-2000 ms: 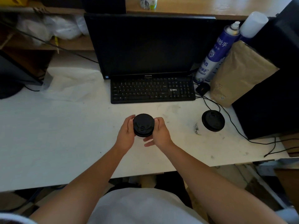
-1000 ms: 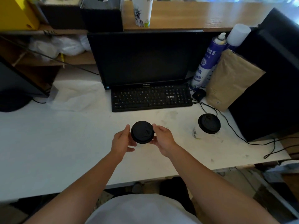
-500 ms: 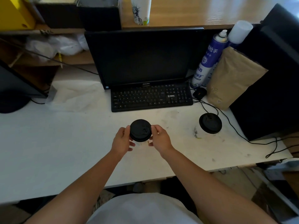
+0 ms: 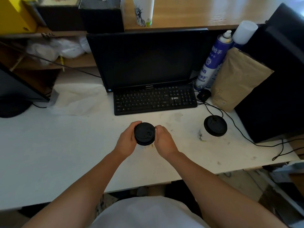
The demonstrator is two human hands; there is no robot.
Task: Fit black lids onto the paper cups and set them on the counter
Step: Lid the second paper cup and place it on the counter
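At frame centre, a round black plastic lid [image 4: 144, 133] is gripped at its rim between the left hand [image 4: 126, 142] and right hand [image 4: 163, 142], fingers curled narrowly around it. Its top faces upward toward the camera, the axis near vertical. The white paper cup [image 4: 145, 146] beneath is almost wholly hidden. At centre right, a second lidded paper cup [image 4: 212, 129] stands on the white counter [image 4: 49, 145].

White counter [image 4: 49, 145]: keyboard [image 4: 154, 101], monitor [image 4: 144, 60], lidded cup [image 4: 212, 129], spray can [image 4: 212, 60], brown bag [image 4: 236, 79].
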